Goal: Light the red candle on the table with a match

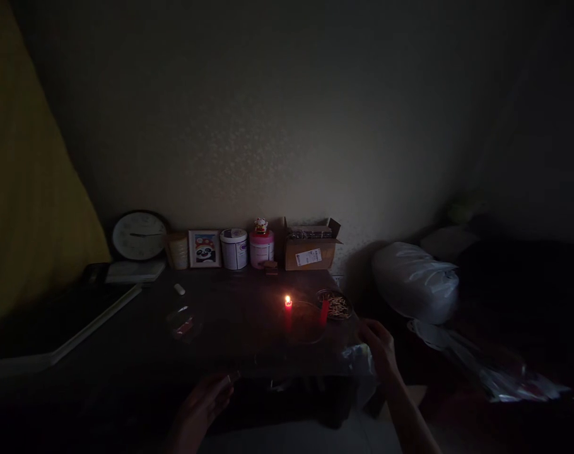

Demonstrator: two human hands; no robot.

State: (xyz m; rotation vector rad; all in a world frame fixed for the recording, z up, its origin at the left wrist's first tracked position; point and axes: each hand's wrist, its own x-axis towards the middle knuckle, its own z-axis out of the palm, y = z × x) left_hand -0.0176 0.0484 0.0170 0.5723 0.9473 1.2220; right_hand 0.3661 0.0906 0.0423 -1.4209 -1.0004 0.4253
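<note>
A lit red candle [288, 305] stands upright on the dark table. To its right, another red stick, which looks like an unlit candle [324, 312], is beside a round dish of matchsticks [337, 305]. My right hand [381, 348] is at the table's right edge, just below that dish. Its fingers are drawn together; what they hold, if anything, is lost in the dark. Low in front of the table edge, my left hand [206, 400] has its fingers curled around something small with a faint shine, too dim to name.
Along the wall stand a clock [139, 236], a panda picture frame [205, 250], two tins [234, 250] and an open cardboard box [310, 252]. A small plastic packet [185, 326] lies on the table [240, 328]. White plastic bags [417, 284] sit to the right.
</note>
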